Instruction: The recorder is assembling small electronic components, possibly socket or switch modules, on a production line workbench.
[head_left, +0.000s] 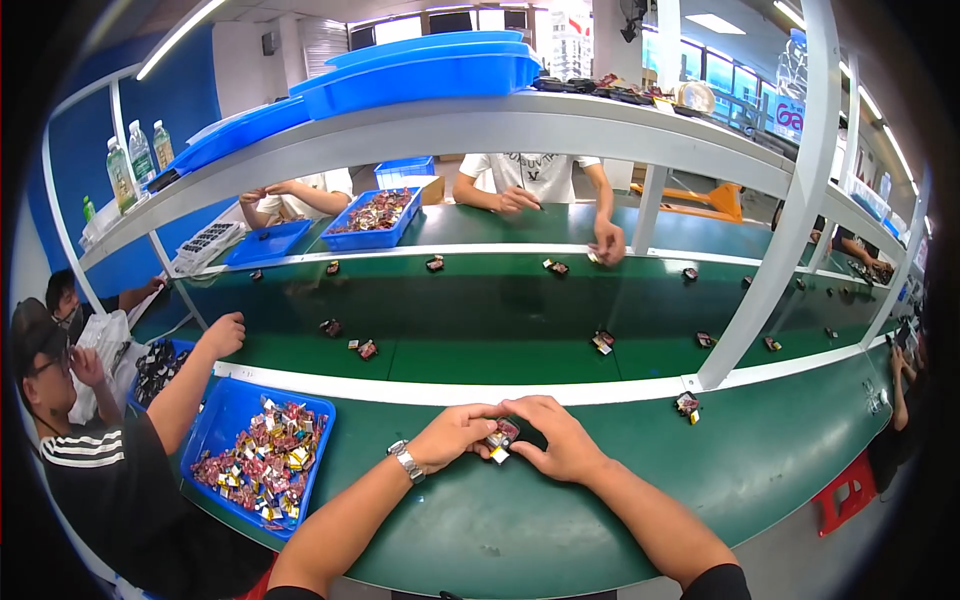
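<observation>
Both hands meet above the green bench right in front of me. Between them is a small electronic part (501, 437), dark red with a white and yellow patch on its lower end. My left hand (447, 437), with a metal watch on the wrist, grips its left side, thumb and fingers closed. From the right, my right hand (562, 440) curves over it, fingertips at the top edge and thumb near the lower right. The fingers partly cover the part. To the left stands a blue bin (325, 440) heaped with similar small parts (262, 455).
A green conveyor belt (470, 345) carrying scattered parts runs beyond a white rail (330, 387). One loose part (688, 406) lies right of my hands. A white post (775, 240) and overhead shelf (450, 120) frame the bench. Co-workers sit opposite and at left; one's arm (190, 385) reaches beside the bin.
</observation>
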